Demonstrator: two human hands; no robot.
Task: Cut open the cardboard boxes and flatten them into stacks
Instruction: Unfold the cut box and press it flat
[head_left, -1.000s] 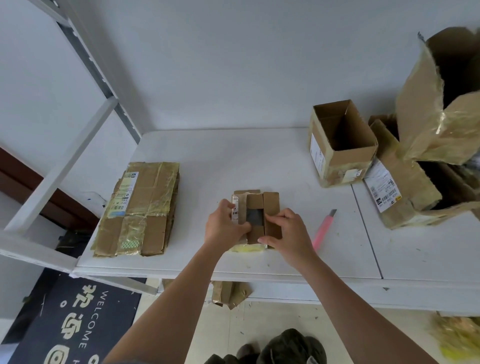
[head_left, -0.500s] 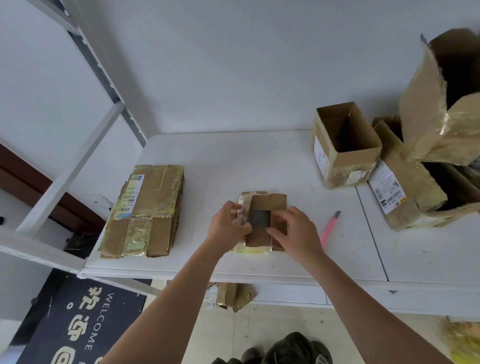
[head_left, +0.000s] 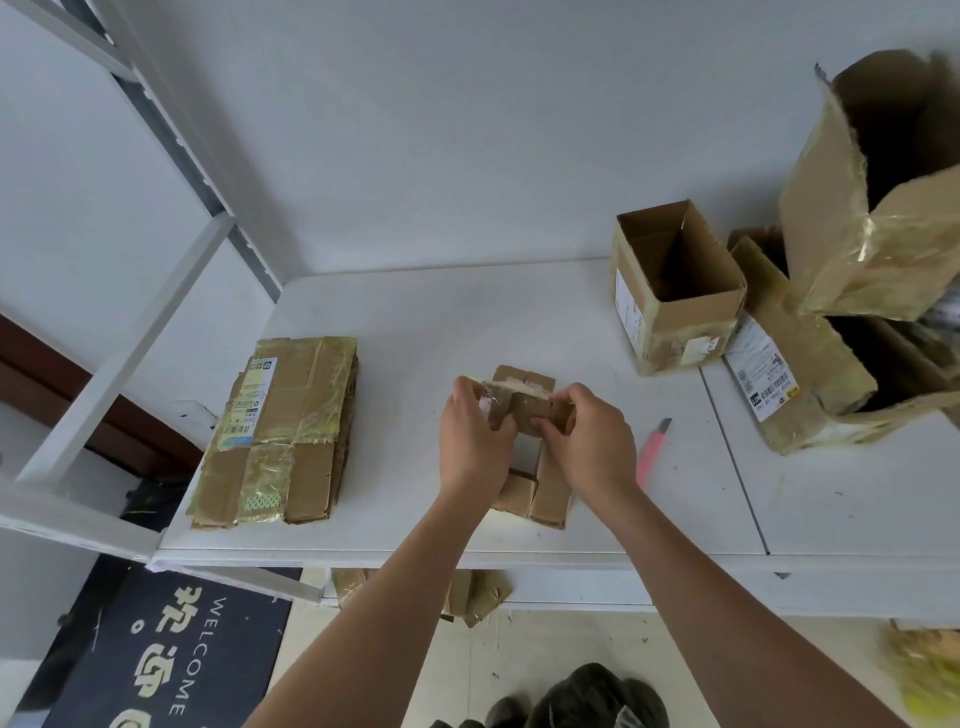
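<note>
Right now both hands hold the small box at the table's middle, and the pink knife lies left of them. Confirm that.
Not quite. The head view shows the left hand and right hand holding the small box, but the pink knife lies to their right on the table, untouched.

White table (head_left: 519, 312) under boxes (head_left: 675, 291), flattened stack (head_left: 280, 431), cutter (head_left: 653, 447)

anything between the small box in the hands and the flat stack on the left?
Nothing visible. Both hands, left hand and right hand, grip the small box. Only bare table lies between it and the flattened stack. The pink cutter sits on the opposite side.
</note>
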